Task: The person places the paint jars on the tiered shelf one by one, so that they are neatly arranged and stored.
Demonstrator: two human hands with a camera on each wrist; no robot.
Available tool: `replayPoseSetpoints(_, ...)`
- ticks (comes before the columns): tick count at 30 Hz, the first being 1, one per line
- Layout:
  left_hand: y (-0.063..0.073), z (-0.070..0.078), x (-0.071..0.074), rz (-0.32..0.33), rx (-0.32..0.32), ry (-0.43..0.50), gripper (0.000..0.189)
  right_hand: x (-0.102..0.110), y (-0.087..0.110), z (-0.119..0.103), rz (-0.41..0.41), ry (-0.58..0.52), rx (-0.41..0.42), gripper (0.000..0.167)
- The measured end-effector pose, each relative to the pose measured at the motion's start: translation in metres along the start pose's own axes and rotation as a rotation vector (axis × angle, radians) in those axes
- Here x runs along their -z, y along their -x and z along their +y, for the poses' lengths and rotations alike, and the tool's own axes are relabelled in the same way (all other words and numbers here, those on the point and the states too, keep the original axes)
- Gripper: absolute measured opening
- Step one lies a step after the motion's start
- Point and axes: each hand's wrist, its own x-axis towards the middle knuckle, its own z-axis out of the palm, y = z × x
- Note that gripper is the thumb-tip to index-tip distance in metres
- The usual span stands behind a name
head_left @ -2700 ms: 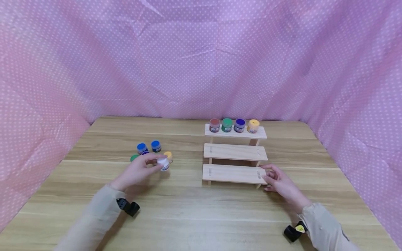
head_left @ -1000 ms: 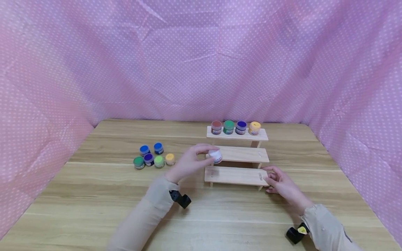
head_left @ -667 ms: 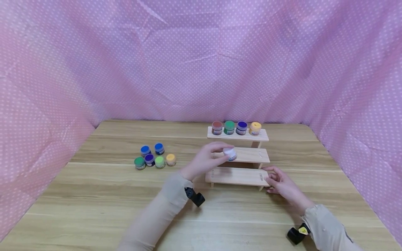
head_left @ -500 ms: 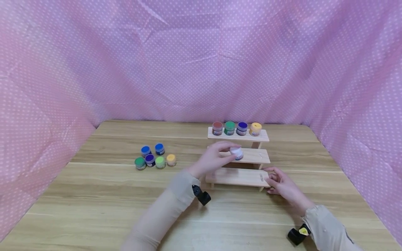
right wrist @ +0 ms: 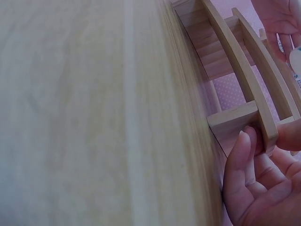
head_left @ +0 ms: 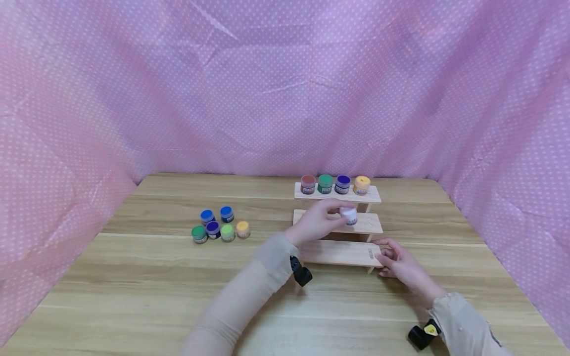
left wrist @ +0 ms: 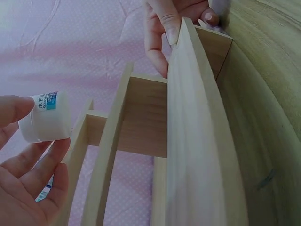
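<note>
My left hand (head_left: pixel 317 221) pinches a small white paint jar (head_left: pixel 349 216) by its sides, over the right part of the middle step of a three-tier wooden stand (head_left: pixel 338 252). In the left wrist view the white jar (left wrist: pixel 46 117) sits between thumb and fingertips, apart from the wood. My right hand (head_left: pixel 405 266) grips the right end of the lowest step, thumb on top and fingers beneath, as the right wrist view shows at the board end (right wrist: pixel 268 136). Along the top step stand a red jar (head_left: pixel 308 184), a green jar (head_left: pixel 325 184), a purple jar (head_left: pixel 342 184) and a yellow jar (head_left: pixel 361 185).
To the left, several jars stand grouped on the wooden table (head_left: pixel 133 296): two blue jars (head_left: pixel 226 214), a green jar (head_left: pixel 199 234), a purple jar (head_left: pixel 213 230), a light green jar (head_left: pixel 228 233) and a yellow jar (head_left: pixel 243 229). A pink dotted cloth (head_left: pixel 285 89) hangs around the table.
My left hand has carried the white jar from beside the jar group rightward to above the middle step. My right hand keeps its grip on the lowest step's end.
</note>
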Motion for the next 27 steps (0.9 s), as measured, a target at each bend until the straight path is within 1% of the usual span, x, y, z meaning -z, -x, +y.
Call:
replayPoseSetpoints(4, -0.004, -0.001, -0.004, 0.004, -0.004, -0.013, 0.035, 0.001, 0.0, 0.0, -0.007, -0.004, 0.007, 0.041)
replayPoseSetpoints(8, -0.009, 0.001, -0.008, 0.007, 0.0, -0.028, 0.035, 0.001, 0.0, 0.0, -0.009, 0.005, 0.007, 0.042)
replayPoseSetpoints(11, -0.013, 0.003, -0.012, -0.011, 0.013, -0.036, 0.035, 0.001, 0.0, -0.001, -0.009, 0.017, 0.003, 0.042)
replayPoseSetpoints(15, -0.018, 0.005, -0.018, -0.041, 0.029, -0.081, 0.034, 0.001, 0.0, -0.001, -0.013, 0.02, 0.001, 0.043)
replayPoseSetpoints(21, -0.025, 0.006, -0.026, -0.064, 0.044, -0.13, 0.034, 0.002, -0.001, -0.001, -0.016, 0.017, 0.005, 0.043)
replayPoseSetpoints(27, -0.029, 0.006, -0.029, -0.083, 0.063, -0.171, 0.033, 0.002, 0.0, -0.001, -0.021, 0.02, 0.003, 0.043)
